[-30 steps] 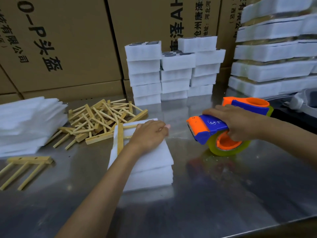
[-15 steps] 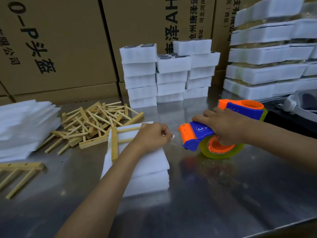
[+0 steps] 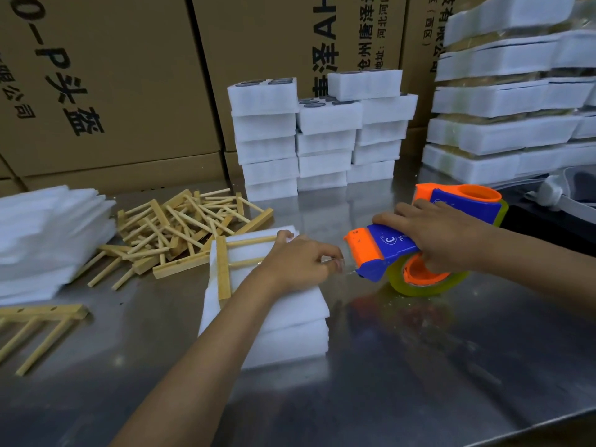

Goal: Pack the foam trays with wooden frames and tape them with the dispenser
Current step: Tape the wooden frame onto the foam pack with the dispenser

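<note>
Nearest, a bare stretch of the steel table (image 3: 403, 382), dull and reflective. On it, a stack of two foam trays (image 3: 290, 337), upper on lower, with a wooden frame (image 3: 223, 269) lying flat on the upper tray's left part, its thick bar running near to far and two thin rungs reaching right. Over the stack's far right corner, the left hand (image 3: 298, 264), fingers curled and pinching what looks like the clear end of the tape (image 3: 350, 271) just short of the dispenser's mouth; thin and glossy, hard to make out. Just right of it, the tape dispenser (image 3: 383, 250), blue body with orange blade guard, tilted down toward the trays, gripped from above by the right hand (image 3: 442, 233) with fingers wrapped across the body; below the hand, the yellowish tape roll (image 3: 419, 287) on its orange core, resting on or just above the table, cannot tell which. At the near left edge, a lone wooden frame (image 3: 35, 324) lying flat. Farther left, a pile of thin white foam sheets (image 3: 45, 240). Beyond the trays, a loose heap of wooden frames and sticks (image 3: 180, 227), one thick bar touching the stack's far left corner. Behind that, three columns of small foam blocks (image 3: 322, 133), dark round shapes showing on some of the top ones. Far right, tall stacks of taped foam packs (image 3: 509, 101). At the back, a wall of brown cardboard cartons (image 3: 113, 75) with black printed characters.
</note>
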The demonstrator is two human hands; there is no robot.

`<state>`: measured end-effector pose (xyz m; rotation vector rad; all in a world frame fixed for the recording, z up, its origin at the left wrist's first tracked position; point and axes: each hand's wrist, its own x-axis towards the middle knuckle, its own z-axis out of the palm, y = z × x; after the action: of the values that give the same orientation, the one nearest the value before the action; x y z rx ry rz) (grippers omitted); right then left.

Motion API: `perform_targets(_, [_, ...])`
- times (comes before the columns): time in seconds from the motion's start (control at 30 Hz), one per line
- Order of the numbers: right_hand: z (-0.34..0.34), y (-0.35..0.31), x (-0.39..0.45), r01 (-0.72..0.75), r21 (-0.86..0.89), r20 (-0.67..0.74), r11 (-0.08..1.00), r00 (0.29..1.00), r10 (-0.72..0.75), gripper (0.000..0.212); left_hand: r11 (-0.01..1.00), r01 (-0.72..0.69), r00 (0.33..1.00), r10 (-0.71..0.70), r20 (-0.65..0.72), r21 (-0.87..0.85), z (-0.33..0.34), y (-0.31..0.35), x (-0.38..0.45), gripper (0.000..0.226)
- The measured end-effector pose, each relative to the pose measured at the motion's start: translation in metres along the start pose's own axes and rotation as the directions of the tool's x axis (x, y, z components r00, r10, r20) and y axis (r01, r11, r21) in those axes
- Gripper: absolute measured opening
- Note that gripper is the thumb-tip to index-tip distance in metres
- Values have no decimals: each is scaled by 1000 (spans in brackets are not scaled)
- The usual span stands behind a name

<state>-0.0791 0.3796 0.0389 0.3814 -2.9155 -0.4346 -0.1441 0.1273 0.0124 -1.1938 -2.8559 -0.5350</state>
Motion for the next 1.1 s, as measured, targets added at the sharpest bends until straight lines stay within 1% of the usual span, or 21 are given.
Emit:
perform_targets(0.07, [-3,0,-1,-16,-7,15,1000,1000,16,91,998,24,999,-25,-22,-51,-2,0,0,21])
perform_targets(0.1, [-5,-1,-2,-24,-25,22,999,999,24,91,993,58,997,-63,-42,-102,-3,0,0,21])
perform_targets(0.17, [-8,-8,-1,-25,-94,36,995,999,28,89,971,125,988,-141,-67,-205,-5,-1,0,24])
perform_targets(0.2, [-10,-14,1,-19,-133,47,991,999,25,89,967,130,986,-149,-76,-218,-6,-1,-1,25])
perform_targets(0.33, [-21,-34,10,1,-251,109,968,994,28,87,981,105,988,-121,-91,-163,-6,2,-4,24])
perform_targets(0.57, [-24,-52,19,-4,-343,167,939,984,65,81,998,63,993,-65,-99,-25,-3,3,-4,22])
perform_targets(0.73, [-24,-54,20,-61,-311,198,948,972,128,83,999,46,993,-45,-109,6,-2,6,-4,20])
perform_targets(0.9, [-29,-58,23,-73,-266,256,961,956,144,83,999,34,992,-32,-122,15,-3,8,-6,20])
perform_targets(1.1, [-33,-62,23,-91,-257,293,962,941,167,83,1000,-3,987,4,-160,7,-2,9,-8,18])
